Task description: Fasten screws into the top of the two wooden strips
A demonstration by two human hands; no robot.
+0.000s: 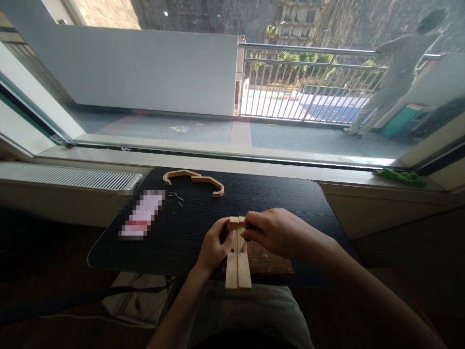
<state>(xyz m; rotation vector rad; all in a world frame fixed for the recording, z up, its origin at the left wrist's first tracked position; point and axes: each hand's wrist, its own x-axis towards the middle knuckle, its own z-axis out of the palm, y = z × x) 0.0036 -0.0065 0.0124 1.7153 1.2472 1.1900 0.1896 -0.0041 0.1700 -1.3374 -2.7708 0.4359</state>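
Observation:
My left hand [216,245] grips two pale wooden strips [238,276] from the left, its thumb lying on top. The strips lie side by side, their near ends reaching past the table edge. A dark round spot shows in the left strip. My right hand [271,230] is closed around a thin screwdriver [246,243], whose tip meets a small screw [242,250] in the right strip. Most of the tool's handle is hidden by the fingers. Under the strips and to their right lies a brown board [276,261] with small holes.
Two curved wooden hooks [214,183] lie at the back of the black table [290,194]. Several loose screws [178,197] are near a blurred pinkish packet [143,213] on the left. Behind are a radiator [65,175], a window, and a green cloth [399,177]. Outside, a person [403,68] leans on a railing.

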